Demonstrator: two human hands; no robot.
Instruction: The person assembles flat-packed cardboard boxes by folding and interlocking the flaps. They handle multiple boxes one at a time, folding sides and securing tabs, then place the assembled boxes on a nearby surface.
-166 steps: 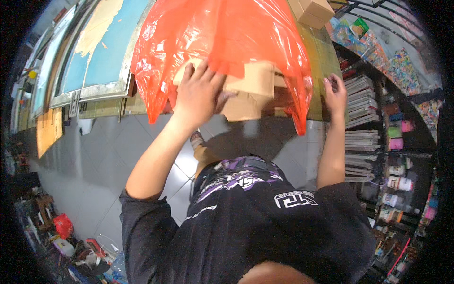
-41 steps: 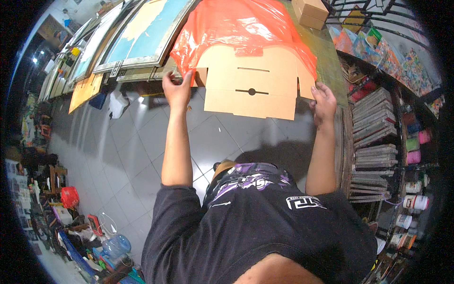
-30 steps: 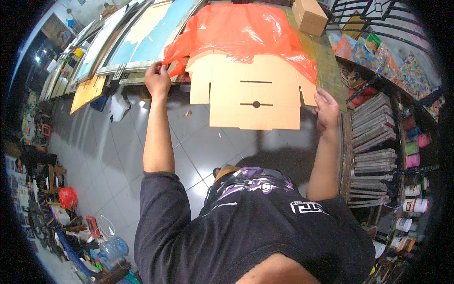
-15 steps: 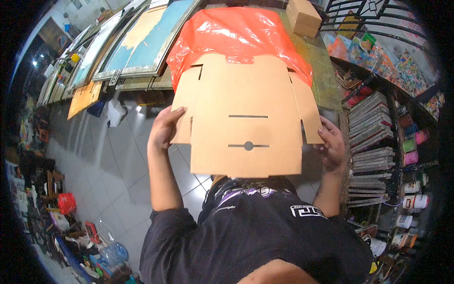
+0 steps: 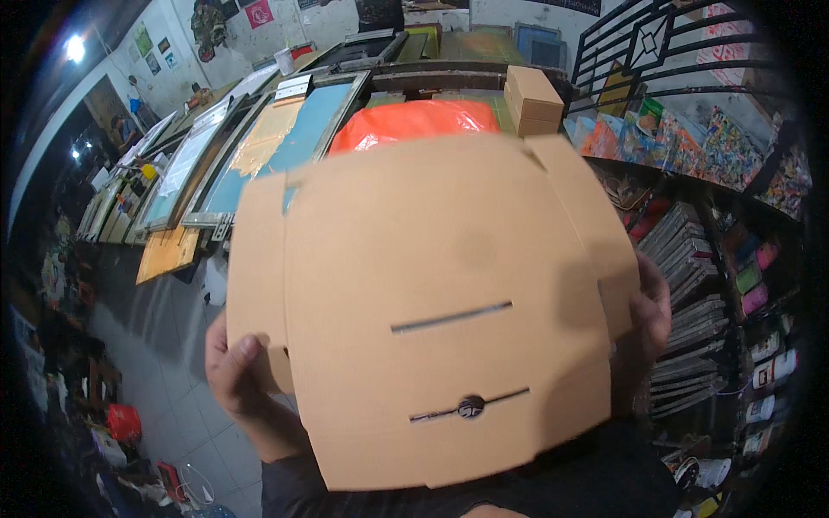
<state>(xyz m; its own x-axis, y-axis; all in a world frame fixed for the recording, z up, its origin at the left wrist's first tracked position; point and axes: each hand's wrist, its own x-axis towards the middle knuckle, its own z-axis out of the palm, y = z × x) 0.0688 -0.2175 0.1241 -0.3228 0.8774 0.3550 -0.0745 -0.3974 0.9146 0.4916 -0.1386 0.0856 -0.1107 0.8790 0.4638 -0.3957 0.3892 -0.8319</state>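
Observation:
A flat brown die-cut cardboard sheet (image 5: 432,250) fills the middle of the head view, raised and slightly tilted. It has side flaps, two straight slots and a round hole on the lower slot. My left hand (image 5: 233,363) grips the left flap, thumb on top and fingers beneath. At the right flap, my right hand (image 5: 652,306) is closed round the edge, partly in shadow. Behind the sheet, a shiny red plastic bag (image 5: 414,121) shows only its far part.
A closed brown carton (image 5: 534,99) stands at the back right. Framed screens (image 5: 302,129) lean at the back left. On the right are stacked frames (image 5: 682,268) and paint tubs (image 5: 773,371). A black metal railing (image 5: 665,52) runs at the far right.
Both hands have lifted the cardboard sheet up, closer to the head, off the red bag. It is now turned a little, and the view has tipped up to show the back wall.

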